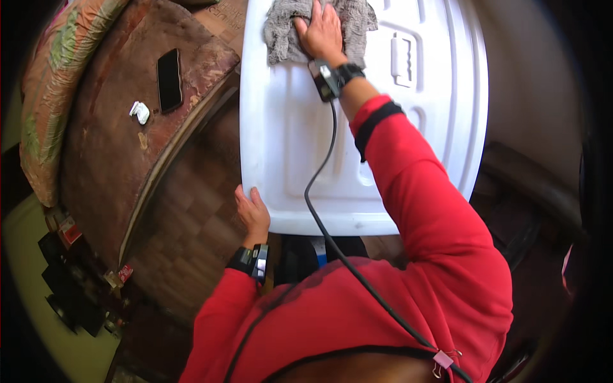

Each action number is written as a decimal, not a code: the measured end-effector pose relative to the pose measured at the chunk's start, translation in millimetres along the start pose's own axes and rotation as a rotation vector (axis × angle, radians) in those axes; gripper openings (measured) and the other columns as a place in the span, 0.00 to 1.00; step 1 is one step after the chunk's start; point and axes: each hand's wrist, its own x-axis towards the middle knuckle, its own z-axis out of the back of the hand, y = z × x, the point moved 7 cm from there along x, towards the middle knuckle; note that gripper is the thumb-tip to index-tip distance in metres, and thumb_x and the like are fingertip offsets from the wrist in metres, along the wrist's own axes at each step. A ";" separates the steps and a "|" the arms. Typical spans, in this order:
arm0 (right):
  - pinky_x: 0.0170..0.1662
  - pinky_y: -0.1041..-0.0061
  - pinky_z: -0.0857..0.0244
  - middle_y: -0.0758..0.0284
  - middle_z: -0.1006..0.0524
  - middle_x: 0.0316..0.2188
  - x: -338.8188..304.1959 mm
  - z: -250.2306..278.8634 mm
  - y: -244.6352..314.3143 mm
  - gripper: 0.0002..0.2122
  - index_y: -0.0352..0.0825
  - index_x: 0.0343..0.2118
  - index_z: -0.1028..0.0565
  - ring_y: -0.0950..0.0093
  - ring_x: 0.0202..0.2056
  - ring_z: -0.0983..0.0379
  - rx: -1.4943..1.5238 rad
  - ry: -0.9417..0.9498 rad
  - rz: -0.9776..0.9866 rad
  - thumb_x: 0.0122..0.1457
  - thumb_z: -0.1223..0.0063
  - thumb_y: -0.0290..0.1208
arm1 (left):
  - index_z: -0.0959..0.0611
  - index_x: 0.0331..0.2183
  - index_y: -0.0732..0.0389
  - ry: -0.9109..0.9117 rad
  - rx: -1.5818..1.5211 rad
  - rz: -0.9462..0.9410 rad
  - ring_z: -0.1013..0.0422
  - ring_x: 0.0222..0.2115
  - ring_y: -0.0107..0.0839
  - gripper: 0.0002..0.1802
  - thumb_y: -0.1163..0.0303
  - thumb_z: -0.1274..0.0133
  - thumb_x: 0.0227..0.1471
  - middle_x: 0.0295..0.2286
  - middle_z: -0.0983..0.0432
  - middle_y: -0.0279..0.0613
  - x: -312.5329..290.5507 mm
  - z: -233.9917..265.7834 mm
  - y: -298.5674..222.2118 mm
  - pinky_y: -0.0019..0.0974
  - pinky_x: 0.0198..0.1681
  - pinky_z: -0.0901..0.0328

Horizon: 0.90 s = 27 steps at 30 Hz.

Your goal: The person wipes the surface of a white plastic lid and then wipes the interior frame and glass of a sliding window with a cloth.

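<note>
A large white plastic top [284, 147] with moulded ridges lies in front of me; whether it is a table top or a lid, I cannot tell. Flat on a crumpled grey cloth [281, 35] near its far left part rests my right hand [321, 35], fingers stretched out and pressing the cloth down. My left hand [254, 214] is at the near left corner of the top, thumb against the edge and fingers around its side. Each wrist wears a dark strapped device, and a black cable [316, 217] runs from the right one across the top to my chest.
To the left stands a worn brown padded seat [108, 121] holding a black phone [169, 81] and a small crumpled white item [140, 113]. A patterned cushion [60, 96] lies along its far side. Between seat and top shows brown tiled floor [185, 191].
</note>
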 end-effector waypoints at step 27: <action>0.58 0.57 0.53 0.57 0.36 0.53 -282.1 120.9 34.1 0.27 0.34 0.50 0.34 0.61 0.57 0.44 -0.123 0.619 0.181 0.46 0.47 0.40 | 0.34 0.44 0.68 -0.039 0.006 -0.080 0.34 0.36 0.59 0.20 0.61 0.57 0.56 0.35 0.31 0.63 3.2 -0.5 -4.1 0.50 0.38 0.38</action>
